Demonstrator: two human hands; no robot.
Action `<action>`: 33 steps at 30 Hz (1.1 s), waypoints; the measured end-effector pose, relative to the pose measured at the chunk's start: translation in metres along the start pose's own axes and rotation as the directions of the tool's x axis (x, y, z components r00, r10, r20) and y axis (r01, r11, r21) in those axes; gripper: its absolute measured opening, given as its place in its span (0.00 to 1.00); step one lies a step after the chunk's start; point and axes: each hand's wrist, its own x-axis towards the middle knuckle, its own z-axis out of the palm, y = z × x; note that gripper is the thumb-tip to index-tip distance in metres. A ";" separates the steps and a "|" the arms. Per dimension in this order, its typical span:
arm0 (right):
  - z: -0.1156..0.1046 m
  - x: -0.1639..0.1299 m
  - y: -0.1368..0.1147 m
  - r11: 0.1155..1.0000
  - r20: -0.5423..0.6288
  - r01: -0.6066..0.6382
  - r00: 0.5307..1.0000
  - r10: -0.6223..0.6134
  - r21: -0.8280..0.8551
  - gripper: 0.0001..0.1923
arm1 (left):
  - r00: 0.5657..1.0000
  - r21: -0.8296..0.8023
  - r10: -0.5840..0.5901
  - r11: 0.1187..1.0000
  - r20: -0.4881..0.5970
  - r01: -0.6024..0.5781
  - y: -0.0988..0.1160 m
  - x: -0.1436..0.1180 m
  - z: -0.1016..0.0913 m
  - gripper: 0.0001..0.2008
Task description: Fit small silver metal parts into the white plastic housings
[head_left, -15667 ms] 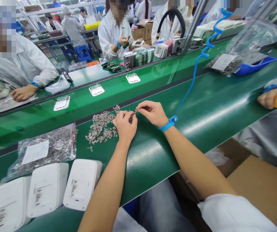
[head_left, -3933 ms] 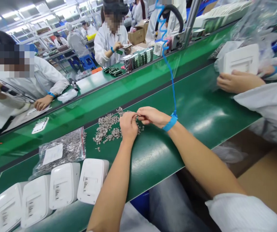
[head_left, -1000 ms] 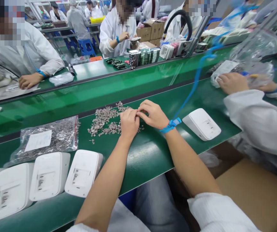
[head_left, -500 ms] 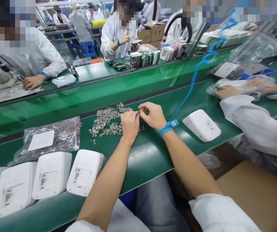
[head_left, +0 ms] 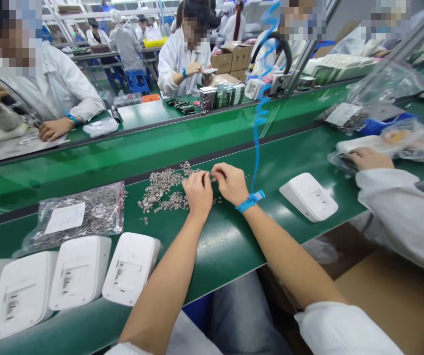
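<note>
Nearest, a row of white casings (head_left: 130, 268) lies face down along the counter (head_left: 227, 241) edge, with a clear bag of metal parts (head_left: 77, 217) just behind. Mid-counter, the left hand (head_left: 198, 193) and right hand (head_left: 230, 183) meet fingertip to fingertip at the edge of a loose pile of small metal parts (head_left: 165, 190); both are pinched closed on a tiny metal piece between them, too small to identify. A blue wrist strap (head_left: 249, 201) circles the right wrist. Another white casing (head_left: 308, 196) sits to the right. Beyond, a co-worker's hand (head_left: 369, 159) rests on plastic bags.
</note>
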 end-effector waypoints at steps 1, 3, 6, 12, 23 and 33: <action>0.001 0.000 0.000 0.990 0.015 -0.078 0.997 0.077 0.114 0.04 | 1.000 -0.007 -0.008 1.000 -0.007 0.008 0.000 0.000 0.000 0.08; 0.001 0.001 0.000 0.913 0.062 -0.234 0.972 0.227 0.335 0.04 | 1.000 -0.044 -0.003 0.999 -0.011 0.003 0.001 0.001 -0.001 0.08; -0.003 0.004 0.002 0.770 0.131 -0.362 0.929 0.347 0.526 0.08 | 0.999 -0.131 0.033 0.991 0.028 -0.029 0.003 0.004 -0.002 0.08; -0.024 0.012 0.012 0.913 0.129 -0.194 0.979 0.158 0.360 0.08 | 0.984 -0.124 0.128 0.986 0.120 -0.113 0.001 0.006 -0.001 0.10; -0.032 0.017 0.016 0.809 0.285 0.477 0.874 -0.394 -0.344 0.15 | 0.961 -0.148 0.250 0.962 0.121 -0.231 -0.004 0.009 0.003 0.08; -0.002 0.012 0.004 0.865 0.115 -0.281 0.960 0.256 0.415 0.02 | 0.961 0.019 0.273 0.962 -0.053 -0.272 -0.009 0.009 -0.001 0.08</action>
